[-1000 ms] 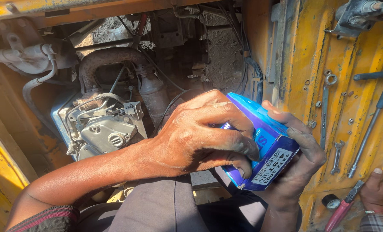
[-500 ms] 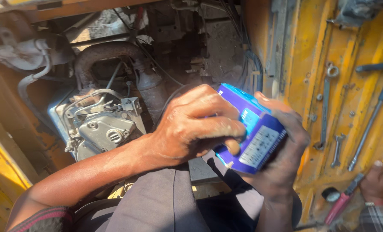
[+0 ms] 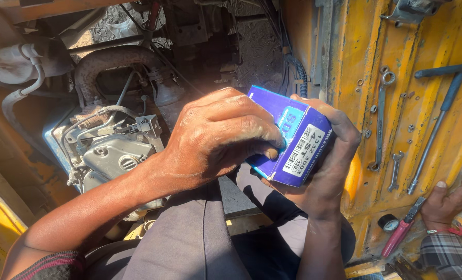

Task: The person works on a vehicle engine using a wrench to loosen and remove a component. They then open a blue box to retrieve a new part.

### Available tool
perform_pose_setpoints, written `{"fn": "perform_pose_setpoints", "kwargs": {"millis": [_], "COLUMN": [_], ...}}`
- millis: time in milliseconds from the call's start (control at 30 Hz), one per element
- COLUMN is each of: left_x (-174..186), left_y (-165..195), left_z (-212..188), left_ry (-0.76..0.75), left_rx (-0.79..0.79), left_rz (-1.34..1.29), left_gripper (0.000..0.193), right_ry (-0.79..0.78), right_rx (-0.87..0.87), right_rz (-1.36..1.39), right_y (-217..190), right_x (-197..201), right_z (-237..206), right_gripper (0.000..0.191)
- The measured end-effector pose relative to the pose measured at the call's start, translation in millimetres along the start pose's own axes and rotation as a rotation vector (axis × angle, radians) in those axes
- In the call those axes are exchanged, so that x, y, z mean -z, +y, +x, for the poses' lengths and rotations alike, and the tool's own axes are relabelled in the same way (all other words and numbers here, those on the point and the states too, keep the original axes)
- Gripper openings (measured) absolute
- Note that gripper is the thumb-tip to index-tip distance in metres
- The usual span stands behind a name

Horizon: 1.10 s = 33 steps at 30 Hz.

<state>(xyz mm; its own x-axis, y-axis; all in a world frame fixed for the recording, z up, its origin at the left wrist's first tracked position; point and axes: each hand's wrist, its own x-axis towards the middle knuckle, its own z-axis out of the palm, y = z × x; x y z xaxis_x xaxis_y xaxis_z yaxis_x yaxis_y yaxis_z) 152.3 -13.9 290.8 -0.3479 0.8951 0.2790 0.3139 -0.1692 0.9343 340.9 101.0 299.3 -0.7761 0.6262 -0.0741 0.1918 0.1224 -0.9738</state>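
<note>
Right of the grey engine block (image 3: 114,155), both hands are now gripping the small blue box (image 3: 293,137) lower and more tilted than before, left hand (image 3: 218,137) fingers clamping its top, right hand (image 3: 327,166) cupping underneath.

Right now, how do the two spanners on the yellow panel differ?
The upper spanner is long, and its top end is a ring. The lower spanner is much shorter, and its ends look open. The upper one reaches higher on the yellow panel. Both are grey metal and lie nearly upright.
</note>
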Motion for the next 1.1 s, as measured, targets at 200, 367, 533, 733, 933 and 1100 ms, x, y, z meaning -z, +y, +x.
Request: {"fn": "perform_pose_setpoints", "kwargs": {"millis": [200, 367, 533, 733, 933, 1100], "left_x": [9.0, 12.0, 7.3, 4.8, -4.5, 0.1], "left_y": [-1.5, -4.6, -12.4, -15.0, -11.4, -7.4], "left_z": [5.6, 4.0, 4.4, 10.6, 18.1, 20.3], "left_ry": [-0.029, -0.037, -0.03, -0.042, -0.084, -0.11], "left_rx": [-0.103, -0.223, -0.354, -0.42, -0.383, -0.186], "left_rz": [0.111, 0.329, 0.439, 0.49, 0.555, 0.192], "left_gripper": [0.034, 0.028, 0.026, 0.027, 0.025, 0.029], "right_ry": [0.059, -0.041, -0.041, -0.026, 0.004, 0.026], "right_rx": [-0.055, 0.083, 0.091, 0.078, 0.096, 0.038], "right_rz": [-0.015, -0.115, -0.157, -0.165, -0.192, -0.047], "right_y": [-1.4, -0.5, -4.0, -7.9, -5.5, -1.7], "right_x": [3.4, 6.5, 9.9, 10.4, 10.1, 9.9], "right_z": [-0.6, -3.5, -4.1, -3.6, -4.3, -3.3], "right_gripper": [0.094, 0.103, 0.107, 0.105, 0.102, 0.104]}}
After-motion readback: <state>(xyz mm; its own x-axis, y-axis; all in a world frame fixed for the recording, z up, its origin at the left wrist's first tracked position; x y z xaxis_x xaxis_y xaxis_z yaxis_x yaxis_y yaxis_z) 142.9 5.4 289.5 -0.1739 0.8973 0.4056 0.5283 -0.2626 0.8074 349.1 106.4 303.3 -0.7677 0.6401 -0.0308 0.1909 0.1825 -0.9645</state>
